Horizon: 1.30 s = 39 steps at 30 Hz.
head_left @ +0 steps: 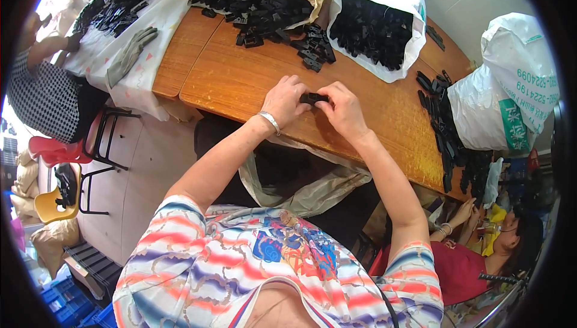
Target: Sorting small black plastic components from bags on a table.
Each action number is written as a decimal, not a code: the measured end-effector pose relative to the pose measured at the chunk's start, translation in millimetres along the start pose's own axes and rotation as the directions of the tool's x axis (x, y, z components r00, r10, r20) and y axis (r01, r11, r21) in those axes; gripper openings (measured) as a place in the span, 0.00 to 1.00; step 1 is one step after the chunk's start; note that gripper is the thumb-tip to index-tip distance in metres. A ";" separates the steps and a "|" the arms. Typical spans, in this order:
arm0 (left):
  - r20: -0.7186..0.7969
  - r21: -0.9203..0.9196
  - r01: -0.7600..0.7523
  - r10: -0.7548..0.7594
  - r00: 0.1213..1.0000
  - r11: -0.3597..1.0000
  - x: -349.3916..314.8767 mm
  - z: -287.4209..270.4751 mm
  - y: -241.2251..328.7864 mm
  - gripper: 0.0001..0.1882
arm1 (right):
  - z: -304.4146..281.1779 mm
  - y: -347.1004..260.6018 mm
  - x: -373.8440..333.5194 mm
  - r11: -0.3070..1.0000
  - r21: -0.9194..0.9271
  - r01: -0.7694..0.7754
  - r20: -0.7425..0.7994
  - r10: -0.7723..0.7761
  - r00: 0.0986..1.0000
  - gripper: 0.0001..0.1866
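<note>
Between my two hands, just above the near part of the wooden table [240, 82], is a small black plastic part [314, 98]. My left hand [282, 101] is closed on its left end, and my right hand [345, 113] pinches its right end. The part's exact kind is too small to make out. Beyond my hands lies a loose heap of similar black parts [314, 48]. It spills from a wide tan sack [264, 6] whose mouth faces me. A white sack [378, 33] full of black parts stands to the right of that heap.
At the right, black strips [442, 130] lie beside a bulky white sack [505, 100]. A co-worker in red [463, 268] sits lower right; another person [48, 94] works at the left table, near a grey glove [133, 54]. An open sack [300, 193] hangs below the table edge.
</note>
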<state>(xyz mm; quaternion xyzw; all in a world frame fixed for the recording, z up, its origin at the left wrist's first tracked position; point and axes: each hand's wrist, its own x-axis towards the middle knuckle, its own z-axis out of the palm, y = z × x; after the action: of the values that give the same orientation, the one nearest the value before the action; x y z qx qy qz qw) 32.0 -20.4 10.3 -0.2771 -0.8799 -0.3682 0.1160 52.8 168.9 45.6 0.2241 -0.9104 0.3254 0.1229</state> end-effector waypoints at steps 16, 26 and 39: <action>0.076 -0.043 -0.017 0.020 0.997 0.999 4.1 -4.4 2.6 0.12 | 21.6 -8.0 -28.2 0.911 -0.381 0.158 -0.079 -0.202 0.976 0.16; -0.100 0.155 -0.067 0.083 0.992 0.986 63.0 1.3 -16.7 0.14 | 30.7 -59.4 -119.5 0.989 -0.067 0.135 0.145 -0.124 0.982 0.18; -0.131 -0.055 0.001 -0.008 0.991 0.998 62.0 21.1 -9.1 0.13 | -28.1 109.8 22.9 0.958 -0.142 -0.249 -0.297 0.199 0.934 0.09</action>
<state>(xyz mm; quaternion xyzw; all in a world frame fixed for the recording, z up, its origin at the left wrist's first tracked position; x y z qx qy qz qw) -24.1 14.3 15.5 -0.2535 -0.8605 -0.4099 0.1649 -18.5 255.1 16.4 0.0586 -0.9287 0.2836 0.2316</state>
